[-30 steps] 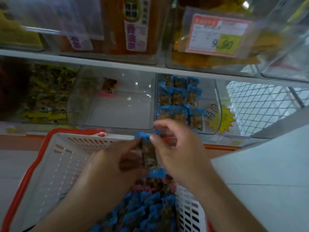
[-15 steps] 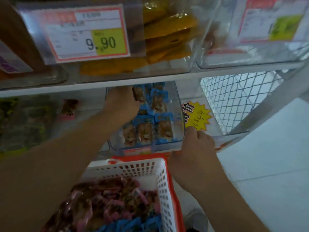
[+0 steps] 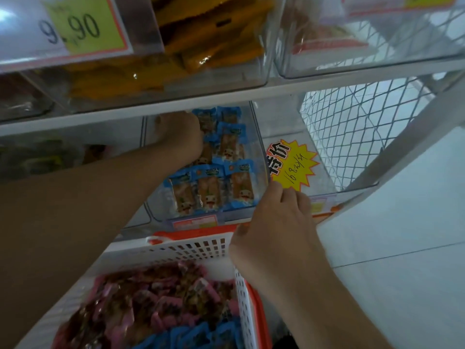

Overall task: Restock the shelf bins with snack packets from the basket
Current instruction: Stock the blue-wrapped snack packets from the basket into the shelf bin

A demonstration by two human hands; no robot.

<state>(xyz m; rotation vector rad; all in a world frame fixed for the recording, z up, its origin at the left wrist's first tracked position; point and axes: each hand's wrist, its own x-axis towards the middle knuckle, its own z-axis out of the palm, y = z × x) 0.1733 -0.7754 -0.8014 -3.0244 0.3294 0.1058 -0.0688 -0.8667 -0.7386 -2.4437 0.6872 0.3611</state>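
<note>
Shelf bin (image 3: pixel 254 137) hides left hand (image 3: pixel 180 133) fingers, state unclear; right hand (image 3: pixel 274 222) fingers straight.

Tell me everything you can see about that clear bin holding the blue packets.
The clear bin looks like transparent plastic, open-topped, and sits on the lower shelf under a white shelf board. Blue-edged snack packets lie in overlapping rows inside. The left hand reaches in at the back; the right hand rests at its front right corner. A label strip runs along its front edge.

Clear glossy plastic bin (image 3: pixel 259 157), perforated matt plastic basket (image 3: pixel 196 248), shiny packets (image 3: pixel 208 187)
</note>
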